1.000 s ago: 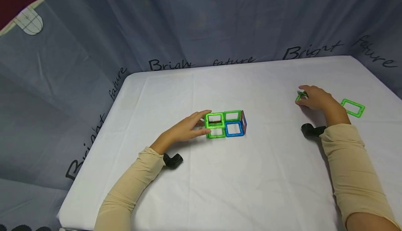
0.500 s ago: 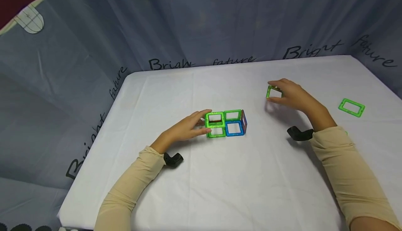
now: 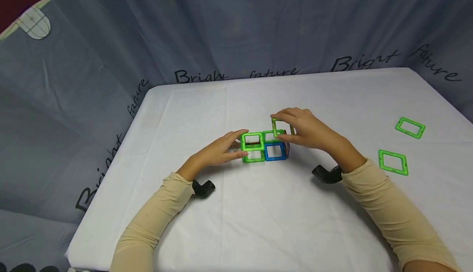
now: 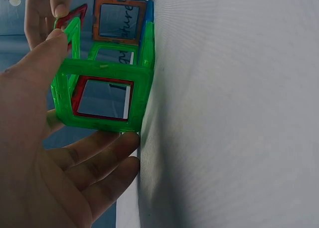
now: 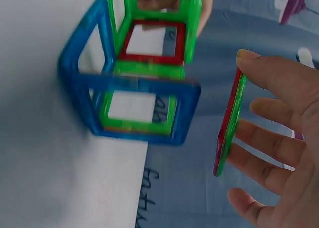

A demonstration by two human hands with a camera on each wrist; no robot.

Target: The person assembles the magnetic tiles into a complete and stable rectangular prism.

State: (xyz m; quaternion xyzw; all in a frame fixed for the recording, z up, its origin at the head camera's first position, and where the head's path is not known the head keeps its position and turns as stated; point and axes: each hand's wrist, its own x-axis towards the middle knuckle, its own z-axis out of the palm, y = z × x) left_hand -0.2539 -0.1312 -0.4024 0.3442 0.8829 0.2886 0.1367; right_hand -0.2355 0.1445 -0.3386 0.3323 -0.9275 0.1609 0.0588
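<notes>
A box-like build of magnetic tiles [image 3: 253, 149], with green, blue, red and orange frames, stands on the white table. My left hand [image 3: 218, 152] grips its left end, thumb on the upper edge and fingers along the far side. In the left wrist view a green frame [image 4: 102, 66] faces the palm. My right hand [image 3: 308, 128] pinches a loose magnetic tile [image 5: 232, 120], green on one face and red on the other, between thumb and fingertips. It is held over the right half of the build, apart from the blue frame [image 5: 137, 83] in the right wrist view.
Two loose green tiles lie on the right of the table, one farther back [image 3: 410, 127] and one nearer [image 3: 393, 162], beside my right forearm. A grey printed curtain [image 3: 277, 25] hangs behind the white tabletop [image 3: 281, 222].
My right hand has carried the tile leftward from the right of the table to above the build. The nearer loose green tile is now uncovered. My left hand has stayed at the build.
</notes>
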